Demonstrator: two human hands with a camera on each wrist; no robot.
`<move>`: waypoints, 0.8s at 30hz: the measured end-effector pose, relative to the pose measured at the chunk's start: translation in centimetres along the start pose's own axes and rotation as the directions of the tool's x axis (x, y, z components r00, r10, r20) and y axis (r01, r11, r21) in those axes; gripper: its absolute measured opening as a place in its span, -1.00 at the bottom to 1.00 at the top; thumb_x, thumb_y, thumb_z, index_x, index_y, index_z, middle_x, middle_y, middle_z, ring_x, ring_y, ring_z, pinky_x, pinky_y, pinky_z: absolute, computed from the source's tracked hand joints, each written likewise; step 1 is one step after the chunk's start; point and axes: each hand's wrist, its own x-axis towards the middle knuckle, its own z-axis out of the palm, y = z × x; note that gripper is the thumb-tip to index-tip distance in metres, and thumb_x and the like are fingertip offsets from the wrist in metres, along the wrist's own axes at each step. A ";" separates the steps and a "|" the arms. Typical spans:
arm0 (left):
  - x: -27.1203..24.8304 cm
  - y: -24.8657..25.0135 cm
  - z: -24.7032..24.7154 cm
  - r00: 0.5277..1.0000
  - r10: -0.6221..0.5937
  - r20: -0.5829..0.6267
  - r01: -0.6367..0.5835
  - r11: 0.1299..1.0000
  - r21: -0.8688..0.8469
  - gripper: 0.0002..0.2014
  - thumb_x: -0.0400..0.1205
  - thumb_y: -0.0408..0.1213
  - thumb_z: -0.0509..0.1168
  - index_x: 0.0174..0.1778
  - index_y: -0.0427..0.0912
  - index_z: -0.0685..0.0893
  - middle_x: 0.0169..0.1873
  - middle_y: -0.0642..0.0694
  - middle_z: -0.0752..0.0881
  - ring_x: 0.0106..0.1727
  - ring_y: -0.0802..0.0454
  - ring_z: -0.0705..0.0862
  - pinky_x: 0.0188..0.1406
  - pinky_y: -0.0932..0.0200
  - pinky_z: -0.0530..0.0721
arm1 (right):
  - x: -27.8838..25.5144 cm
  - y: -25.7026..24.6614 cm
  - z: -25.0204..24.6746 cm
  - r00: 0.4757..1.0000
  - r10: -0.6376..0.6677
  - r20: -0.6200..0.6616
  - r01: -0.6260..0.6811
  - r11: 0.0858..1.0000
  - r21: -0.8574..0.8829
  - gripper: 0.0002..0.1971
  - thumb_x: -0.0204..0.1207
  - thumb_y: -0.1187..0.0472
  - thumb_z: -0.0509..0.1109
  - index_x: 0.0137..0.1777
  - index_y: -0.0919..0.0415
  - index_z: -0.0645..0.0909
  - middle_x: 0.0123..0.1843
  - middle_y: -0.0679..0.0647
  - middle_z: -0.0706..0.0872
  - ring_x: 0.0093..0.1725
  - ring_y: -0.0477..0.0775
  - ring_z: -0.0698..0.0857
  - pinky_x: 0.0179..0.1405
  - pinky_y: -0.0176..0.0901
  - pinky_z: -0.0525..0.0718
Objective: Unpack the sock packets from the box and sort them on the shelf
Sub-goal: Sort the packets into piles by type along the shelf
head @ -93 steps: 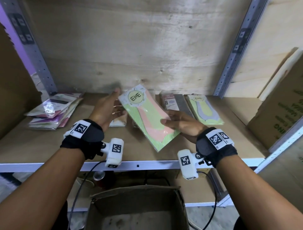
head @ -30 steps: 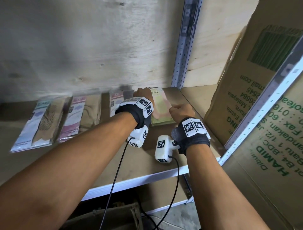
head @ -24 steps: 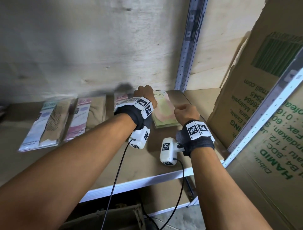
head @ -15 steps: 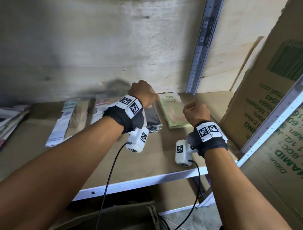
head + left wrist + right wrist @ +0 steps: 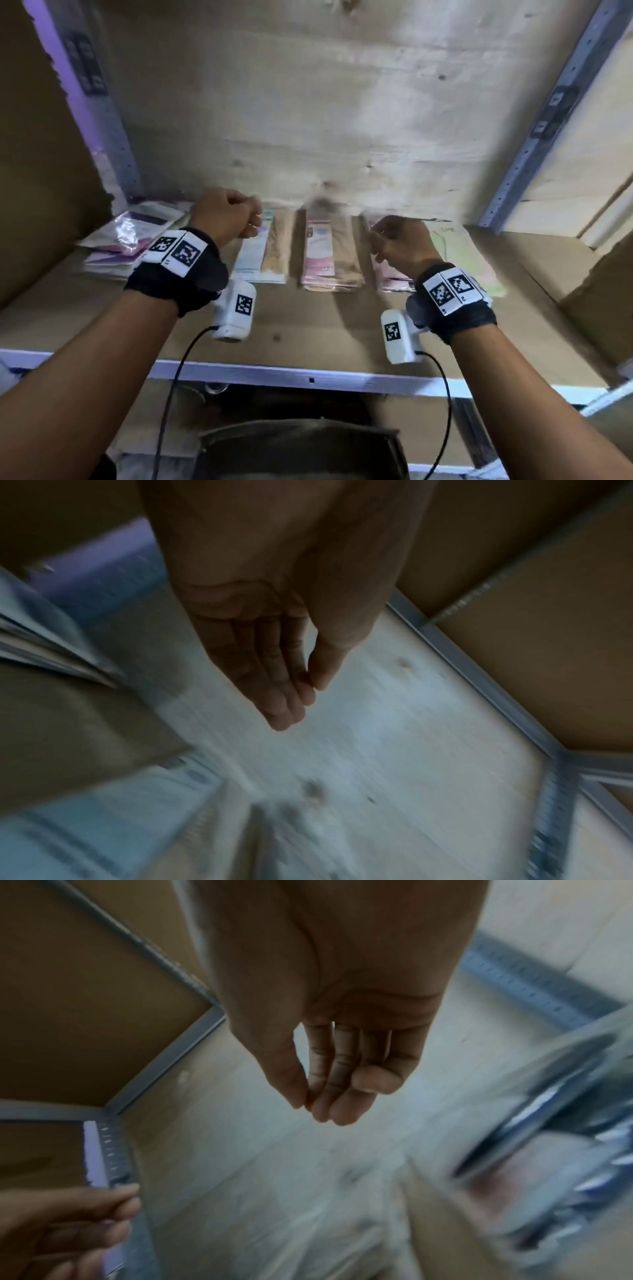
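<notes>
Both wrist views motion-blurred; packet print unreadable there. Head view soft too, labels illegible except "ENE" on green packet (image 5: 459,253). Cardboard box (image 5: 301,452) cut off at bottom edge under shelf, contents not visible. Right hand (image 5: 400,245) covers part of dark/pink packet (image 5: 388,281).

L hand (image 5: 224,216): raised above shelf board (image 5: 308,325), back of hand to camera, looks fisted in head view; L wrist view shows fingers (image 5: 274,674) loosely bent, thumb tip near index, nothing held. R hand: same posture, fingers (image 5: 337,1074) loosely curled, thumb beside index, empty. Neither touches a packet. Wrist bands w/ marker tags, white cam units below each wrist, cables hang down.

Sock packets lie flat in a row at back of shelf: messy pile (image 5: 126,240) far L, then beige packet (image 5: 265,253), pink/tan stack (image 5: 329,257), dark/pink packet, green packet far R.

Shelf: brown board, white metal front rail (image 5: 308,375), perforated grey uprights, plywood back wall (image 5: 308,102). Cardboard carton (image 5: 596,281) at R end.
</notes>
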 end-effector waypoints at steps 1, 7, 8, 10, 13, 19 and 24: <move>0.1 -0.9 -1.7 0.998 -0.028 -0.049 0.028 1.000 -0.006 -0.79 0.67 -0.26 0.35 -0.26 -0.24 0.73 -0.46 -0.13 0.73 -0.56 0.06 0.67 -0.48 0.22 0.66 | 0.3 -1.3 1.0 0.999 -0.016 0.029 0.016 1.000 -0.004 -0.87 0.57 0.13 0.42 -0.16 0.14 0.71 -0.41 -0.07 0.78 -0.51 -0.28 0.70 -0.39 -0.53 0.61; 0.2 -5.1 -10.7 0.961 -0.060 -0.268 0.071 0.997 0.030 -0.70 0.70 -0.30 0.27 -0.36 -0.16 0.72 -0.52 -0.05 0.76 -0.53 0.14 0.71 -0.48 0.31 0.69 | 1.7 -9.6 10.9 0.941 -0.085 0.328 0.057 0.994 0.093 -0.87 0.57 0.20 0.40 -0.15 0.22 0.71 -0.36 0.08 0.80 -0.45 0.01 0.76 -0.53 -0.31 0.55; 0.4 -5.4 -11.9 0.955 -0.036 -0.295 0.063 0.995 0.082 -0.71 0.67 -0.28 0.29 -0.37 -0.13 0.76 -0.45 -0.08 0.80 -0.38 0.04 0.76 -0.29 0.21 0.73 | 1.9 -10.7 12.7 0.924 -0.083 0.373 0.042 0.992 0.117 -0.88 0.57 0.22 0.39 -0.13 0.25 0.70 -0.38 0.09 0.78 -0.47 0.02 0.74 -0.54 -0.28 0.56; 0.6 -5.8 -14.3 0.932 0.020 -0.361 0.055 0.979 0.195 -0.75 0.62 -0.25 0.30 -0.28 -0.17 0.83 -0.20 -0.20 0.85 -0.10 -0.14 0.79 0.01 0.05 0.75 | 2.4 -13.0 16.4 0.899 -0.076 0.432 0.015 0.990 0.142 -0.90 0.57 0.26 0.39 -0.18 0.23 0.66 -0.41 0.09 0.75 -0.48 0.04 0.72 -0.58 -0.26 0.58; 1.0 -6.5 -17.0 0.927 0.043 -0.372 0.078 0.950 0.304 -0.77 0.65 -0.27 0.27 0.02 -0.27 0.81 0.08 -0.29 0.81 0.15 -0.27 0.74 0.23 -0.04 0.69 | 2.9 -16.0 21.4 0.874 -0.055 0.483 -0.045 0.980 0.195 -0.89 0.56 0.32 0.36 -0.20 0.19 0.61 -0.38 0.16 0.75 -0.45 0.13 0.72 -0.46 -0.12 0.73; 1.3 -8.2 -19.8 0.981 -0.088 -0.172 0.161 0.861 0.482 -0.64 0.69 -0.20 0.27 0.35 -0.27 0.66 0.32 -0.33 0.67 0.31 -0.29 0.64 0.10 0.13 0.47 | 3.4 -19.7 27.8 0.872 0.011 0.489 -0.182 0.935 0.305 -0.81 0.60 0.18 0.40 -0.21 0.25 0.59 -0.33 0.20 0.71 -0.43 0.19 0.74 -0.21 0.19 0.81; 1.1 -9.0 -19.6 0.973 -0.092 -0.210 0.180 0.876 0.447 -0.75 0.63 -0.36 0.25 0.06 -0.40 0.77 -0.03 -0.26 0.77 -0.04 -0.19 0.70 -0.12 0.16 0.48 | 2.6 -20.2 29.4 0.827 0.055 0.559 -0.289 0.896 0.338 -0.78 0.63 0.17 0.39 -0.14 0.34 0.64 -0.27 0.29 0.74 -0.40 0.23 0.75 -0.30 0.13 0.80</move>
